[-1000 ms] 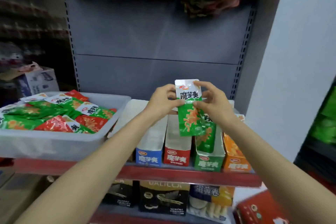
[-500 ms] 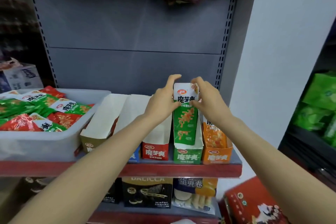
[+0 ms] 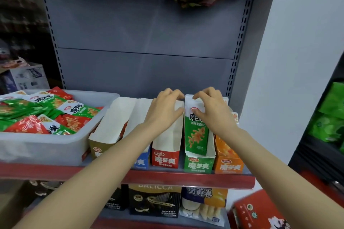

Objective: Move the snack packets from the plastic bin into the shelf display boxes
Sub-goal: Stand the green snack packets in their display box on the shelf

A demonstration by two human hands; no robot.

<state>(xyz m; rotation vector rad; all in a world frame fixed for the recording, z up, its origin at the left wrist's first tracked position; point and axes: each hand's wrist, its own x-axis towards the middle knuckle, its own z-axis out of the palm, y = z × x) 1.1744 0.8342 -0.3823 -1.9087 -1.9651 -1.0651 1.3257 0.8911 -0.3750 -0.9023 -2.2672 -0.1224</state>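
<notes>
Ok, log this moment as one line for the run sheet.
step: seating green packet in green display box | right hand: pinching packet top | left hand: resting on red display box | plastic bin: packets remain

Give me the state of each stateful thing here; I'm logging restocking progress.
Plastic bin: holds many green and red packets.
Green display box: green packet upright inside.
Red display box: looks empty.
Tan display box: mostly empty.
Orange display box: stocked.
Left hand: touches red box's wall.
Right hand: fingertips pinch packet's top.
</notes>
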